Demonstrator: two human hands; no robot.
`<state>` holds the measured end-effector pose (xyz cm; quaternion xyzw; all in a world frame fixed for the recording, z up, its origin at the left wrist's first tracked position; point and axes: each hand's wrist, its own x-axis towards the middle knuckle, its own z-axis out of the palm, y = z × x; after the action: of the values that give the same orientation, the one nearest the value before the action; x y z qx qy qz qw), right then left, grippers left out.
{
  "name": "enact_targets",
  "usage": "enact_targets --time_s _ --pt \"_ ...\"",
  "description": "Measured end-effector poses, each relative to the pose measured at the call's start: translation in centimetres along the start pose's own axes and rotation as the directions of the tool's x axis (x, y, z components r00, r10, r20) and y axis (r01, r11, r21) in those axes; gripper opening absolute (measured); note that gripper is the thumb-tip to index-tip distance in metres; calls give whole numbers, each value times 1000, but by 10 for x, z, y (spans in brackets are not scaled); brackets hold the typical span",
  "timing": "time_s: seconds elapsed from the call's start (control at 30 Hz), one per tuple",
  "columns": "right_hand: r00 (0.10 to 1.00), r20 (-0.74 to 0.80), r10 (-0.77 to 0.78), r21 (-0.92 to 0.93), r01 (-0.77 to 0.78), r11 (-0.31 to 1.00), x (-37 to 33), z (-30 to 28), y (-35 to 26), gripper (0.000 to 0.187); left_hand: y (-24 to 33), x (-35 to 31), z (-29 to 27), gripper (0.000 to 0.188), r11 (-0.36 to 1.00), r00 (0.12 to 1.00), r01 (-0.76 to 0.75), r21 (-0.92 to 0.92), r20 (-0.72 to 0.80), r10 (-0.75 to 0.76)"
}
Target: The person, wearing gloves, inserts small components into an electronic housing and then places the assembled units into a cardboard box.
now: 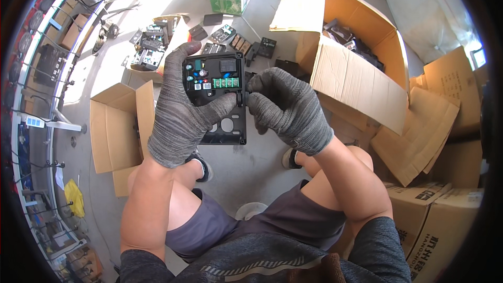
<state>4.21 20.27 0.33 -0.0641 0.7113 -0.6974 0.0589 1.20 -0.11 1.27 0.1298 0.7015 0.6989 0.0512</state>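
Gloved hands, two, gray knit, at the center of the frame.
Left hand [181,112]: closed around the left side of a casing, thumb laid across its front.
Right hand [288,110]: fingers bent inward, thumb and forefinger nearly together at the casing's right edge; whether they pinch anything cannot be told.

Circuit-board casing [230,126], black plastic, one: just above the center of the frame, held up over the floor. Long axis runs up and down the frame; open face toward the viewer, board end toward the top, end with round openings toward the bottom. Fitted with one green terminal block [226,83], four screws visible, its row running left to right.

Shorts [204,222], dark gray, one pair, lower center. Shoes, two, one below each hand [205,170].

Cartons, closed, printed, two, lower right [414,215].
Carton, open, one, left of center [118,131].
Carton, large, open, one, upper right [359,86], containing black parts [361,47], uncounted.
Carton, small, one, upper left [181,34], filled with circuit assemblies [153,44], number not clear.

Loose black casings on the floor, several, upper center [266,47]; overlap prevents a sure count.

Yellow bag, one, lower left [74,198].
Green-and-white box, one, top center [224,1].
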Motion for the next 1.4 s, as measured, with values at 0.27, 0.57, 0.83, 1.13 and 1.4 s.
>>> enact_targets --time_s 0.27,0.57,0.83,1.13,1.4 --pt "995 20 100 -238 -92 967 2 0 -6 27 -3 -1 1 89 997 1000 -21 76 12 20" --pt "943 305 -131 -327 234 916 2 -21 -9 25 -4 -1 2 91 999 999 -31 27 22 30" --pt "990 51 -131 -287 140 948 0 -2 2 32 1 -1 1 85 995 999 -53 82 13 52" --pt "915 111 -389 -436 396 808 0 -6 3 27 -2 -2 0 88 998 998 -57 41 1 57" --pt "933 22 -360 -137 360 923 3 -8 13 28 0 1 -2 83 997 999 -48 52 8 48"
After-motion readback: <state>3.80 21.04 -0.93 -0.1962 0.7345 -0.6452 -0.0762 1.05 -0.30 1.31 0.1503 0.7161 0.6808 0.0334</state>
